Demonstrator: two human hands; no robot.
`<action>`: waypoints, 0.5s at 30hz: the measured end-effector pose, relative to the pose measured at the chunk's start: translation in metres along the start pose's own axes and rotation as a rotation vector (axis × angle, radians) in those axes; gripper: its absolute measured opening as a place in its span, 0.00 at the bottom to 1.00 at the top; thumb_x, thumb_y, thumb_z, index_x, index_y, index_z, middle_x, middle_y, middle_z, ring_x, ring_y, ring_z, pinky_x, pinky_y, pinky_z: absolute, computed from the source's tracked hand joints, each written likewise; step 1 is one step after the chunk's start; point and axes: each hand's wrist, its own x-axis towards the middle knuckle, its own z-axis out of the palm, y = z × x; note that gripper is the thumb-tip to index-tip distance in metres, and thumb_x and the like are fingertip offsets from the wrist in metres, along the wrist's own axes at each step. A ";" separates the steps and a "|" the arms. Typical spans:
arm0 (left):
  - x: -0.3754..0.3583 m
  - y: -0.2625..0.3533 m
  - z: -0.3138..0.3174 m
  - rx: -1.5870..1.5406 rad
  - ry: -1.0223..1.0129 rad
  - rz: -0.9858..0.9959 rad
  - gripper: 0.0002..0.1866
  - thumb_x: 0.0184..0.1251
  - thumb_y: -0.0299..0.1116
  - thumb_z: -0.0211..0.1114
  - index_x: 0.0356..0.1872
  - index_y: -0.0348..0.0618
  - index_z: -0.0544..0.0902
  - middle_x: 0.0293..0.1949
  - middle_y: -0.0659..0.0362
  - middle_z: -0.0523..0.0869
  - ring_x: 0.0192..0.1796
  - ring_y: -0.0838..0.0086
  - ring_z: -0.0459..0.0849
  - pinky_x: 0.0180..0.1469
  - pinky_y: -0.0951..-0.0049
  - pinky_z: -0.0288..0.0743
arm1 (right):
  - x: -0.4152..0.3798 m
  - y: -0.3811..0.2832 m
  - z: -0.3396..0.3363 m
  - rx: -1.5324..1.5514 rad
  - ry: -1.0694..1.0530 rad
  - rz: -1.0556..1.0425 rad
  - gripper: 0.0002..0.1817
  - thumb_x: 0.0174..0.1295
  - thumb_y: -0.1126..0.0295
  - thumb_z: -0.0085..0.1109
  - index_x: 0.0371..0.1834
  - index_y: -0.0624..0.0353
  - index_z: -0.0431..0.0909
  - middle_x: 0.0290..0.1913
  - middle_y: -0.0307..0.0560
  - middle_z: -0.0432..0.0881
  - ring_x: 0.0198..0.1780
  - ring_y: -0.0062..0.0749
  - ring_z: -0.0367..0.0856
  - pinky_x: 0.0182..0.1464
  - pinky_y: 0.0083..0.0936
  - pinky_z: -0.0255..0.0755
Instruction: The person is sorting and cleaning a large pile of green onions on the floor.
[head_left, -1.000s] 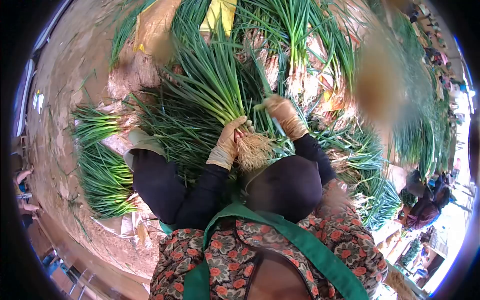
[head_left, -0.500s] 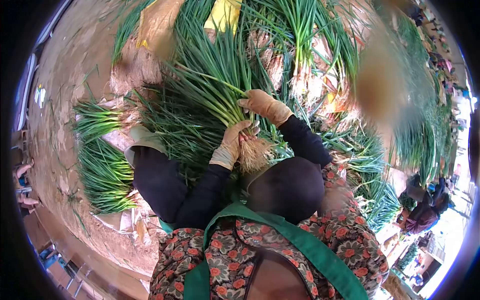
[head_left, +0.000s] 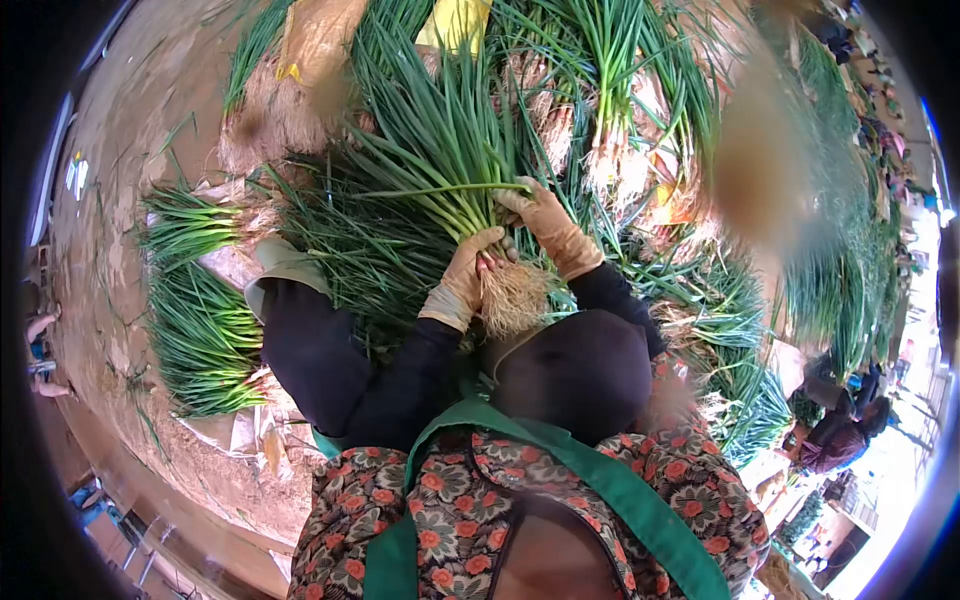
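A bunch of green onions (head_left: 440, 150) stands out in front of my lap, its leaves fanned up and to the left and its pale roots hanging near my knees. My gloved left hand (head_left: 466, 278) is closed round the stems just above the roots. Higher on the right side of the bunch, my gloved right hand (head_left: 540, 220) has its fingers closed on a single leaf (head_left: 450, 189), which lies crosswise over the others. The right fingertips are partly hidden against the bunch.
Loose green onions (head_left: 370, 250) lie beneath the bunch. Stacked bundles (head_left: 205, 340) are at the left, and more bundles (head_left: 610, 100) lie beyond my hands. A person (head_left: 840, 430) sits at the far right. My knees (head_left: 575, 375) are close below my hands.
My right hand has moved slightly right and down, and the single leaf has swung to nearly level across the bunch. The held bunch is more upright.
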 end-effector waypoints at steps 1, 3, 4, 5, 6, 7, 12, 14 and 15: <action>-0.002 0.003 0.004 -0.006 0.030 0.011 0.10 0.54 0.33 0.69 0.24 0.40 0.78 0.17 0.59 0.80 0.18 0.76 0.78 0.24 0.77 0.76 | -0.003 0.006 0.002 0.066 0.033 -0.117 0.12 0.62 0.69 0.57 0.46 0.61 0.72 0.40 0.42 0.81 0.38 0.23 0.79 0.40 0.20 0.73; -0.001 0.004 0.008 -0.020 0.085 0.025 0.10 0.52 0.33 0.70 0.20 0.41 0.77 0.15 0.59 0.78 0.16 0.76 0.76 0.21 0.77 0.73 | -0.006 0.024 0.005 0.190 0.108 -0.348 0.14 0.62 0.71 0.57 0.50 0.61 0.72 0.41 0.43 0.82 0.42 0.23 0.79 0.46 0.19 0.72; 0.001 0.002 0.005 -0.031 0.080 0.004 0.09 0.53 0.32 0.69 0.21 0.41 0.78 0.16 0.59 0.79 0.17 0.77 0.76 0.21 0.79 0.73 | -0.008 0.013 0.009 0.153 0.156 -0.313 0.09 0.63 0.71 0.55 0.46 0.60 0.73 0.40 0.43 0.81 0.41 0.23 0.77 0.43 0.20 0.71; 0.006 0.001 -0.001 -0.042 0.040 -0.007 0.09 0.53 0.32 0.69 0.22 0.41 0.79 0.17 0.59 0.80 0.17 0.77 0.77 0.21 0.78 0.74 | -0.012 0.001 0.014 0.117 0.202 -0.276 0.06 0.64 0.71 0.54 0.41 0.59 0.75 0.38 0.43 0.81 0.39 0.23 0.76 0.40 0.20 0.70; 0.012 0.002 -0.006 -0.054 0.001 -0.016 0.08 0.54 0.32 0.69 0.23 0.41 0.79 0.18 0.59 0.81 0.18 0.77 0.78 0.22 0.78 0.75 | -0.015 -0.012 0.020 0.131 0.222 -0.254 0.07 0.66 0.68 0.52 0.41 0.59 0.76 0.32 0.40 0.79 0.32 0.22 0.74 0.34 0.20 0.68; 0.015 0.002 -0.009 -0.067 -0.038 -0.022 0.08 0.54 0.32 0.68 0.24 0.40 0.79 0.19 0.59 0.81 0.18 0.77 0.78 0.22 0.78 0.75 | -0.017 -0.021 0.025 0.144 0.239 -0.232 0.09 0.67 0.66 0.50 0.41 0.59 0.76 0.26 0.36 0.77 0.26 0.20 0.71 0.29 0.20 0.65; -0.007 0.013 0.017 -0.079 -0.031 -0.036 0.07 0.55 0.33 0.68 0.29 0.41 0.81 0.19 0.60 0.82 0.19 0.78 0.80 0.21 0.81 0.76 | 0.003 -0.021 0.009 0.770 -0.015 -0.022 0.18 0.71 0.56 0.40 0.38 0.58 0.75 0.10 0.25 0.52 0.11 0.18 0.45 0.16 0.20 0.44; -0.010 0.012 0.012 0.018 -0.090 -0.023 0.08 0.56 0.34 0.67 0.32 0.41 0.81 0.22 0.60 0.83 0.20 0.79 0.80 0.21 0.82 0.77 | 0.005 -0.024 -0.001 0.865 0.096 0.064 0.18 0.69 0.54 0.42 0.35 0.57 0.74 0.10 0.26 0.53 0.10 0.19 0.47 0.16 0.20 0.45; -0.009 0.013 0.011 0.067 -0.126 -0.017 0.09 0.56 0.34 0.67 0.33 0.40 0.81 0.24 0.60 0.83 0.20 0.79 0.81 0.21 0.82 0.77 | 0.007 -0.029 -0.013 0.905 0.151 0.030 0.16 0.67 0.55 0.46 0.32 0.56 0.73 0.10 0.27 0.54 0.10 0.20 0.49 0.16 0.21 0.47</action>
